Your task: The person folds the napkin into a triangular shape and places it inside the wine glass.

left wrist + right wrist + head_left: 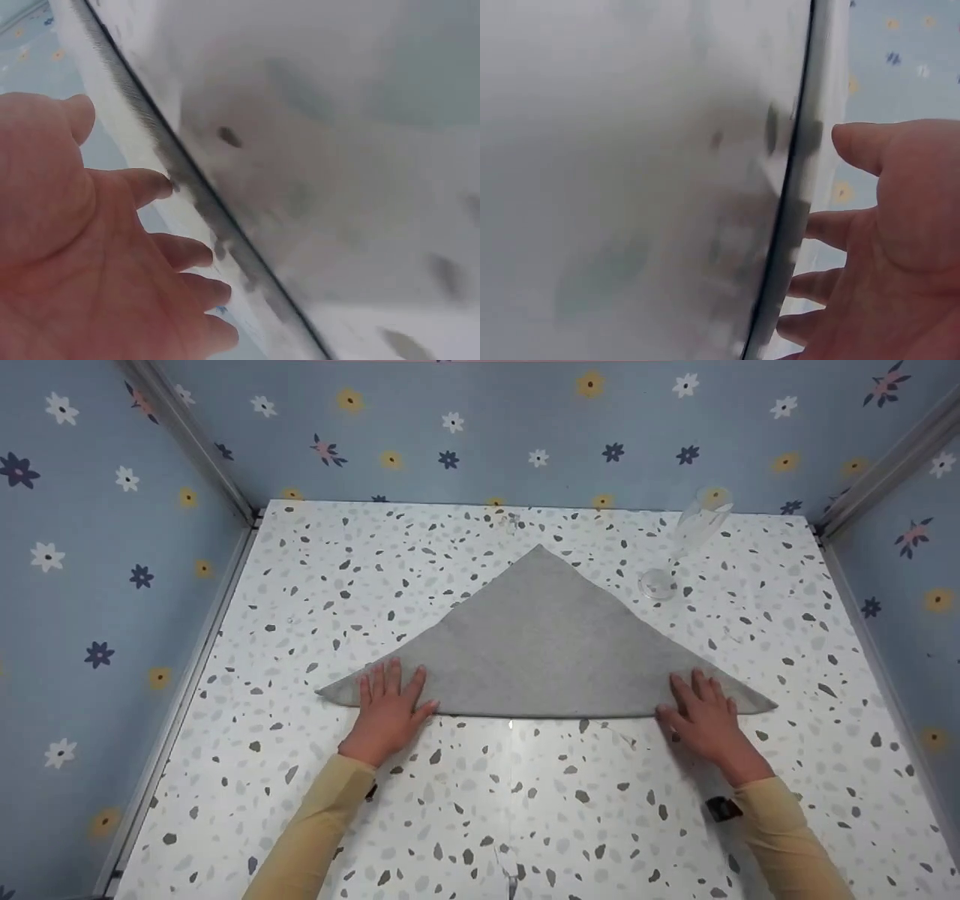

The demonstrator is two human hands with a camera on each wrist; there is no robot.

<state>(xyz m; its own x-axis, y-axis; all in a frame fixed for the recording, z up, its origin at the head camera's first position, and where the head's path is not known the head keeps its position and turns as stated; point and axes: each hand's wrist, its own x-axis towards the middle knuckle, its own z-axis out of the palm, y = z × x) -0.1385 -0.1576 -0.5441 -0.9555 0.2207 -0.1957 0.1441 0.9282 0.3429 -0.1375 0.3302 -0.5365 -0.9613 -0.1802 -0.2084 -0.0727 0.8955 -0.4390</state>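
One left hand (388, 718) and one right hand (705, 716) rest, fingers out and a bit spread, on one gray cloth triangle (540, 652). It lies under their fingers and between them. One clear flute glass (701, 529) is past the right hand, on one speckled table (465, 832).

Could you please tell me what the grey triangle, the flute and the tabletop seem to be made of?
Grey triangle: probably matte fabric, given its soft, slightly wavy edges.
Flute: glass or clear plastic, glossy; the flowered wall shows through.
Tabletop: smooth, slightly shiny, with terrazzo-like chips, perhaps only a printed film.
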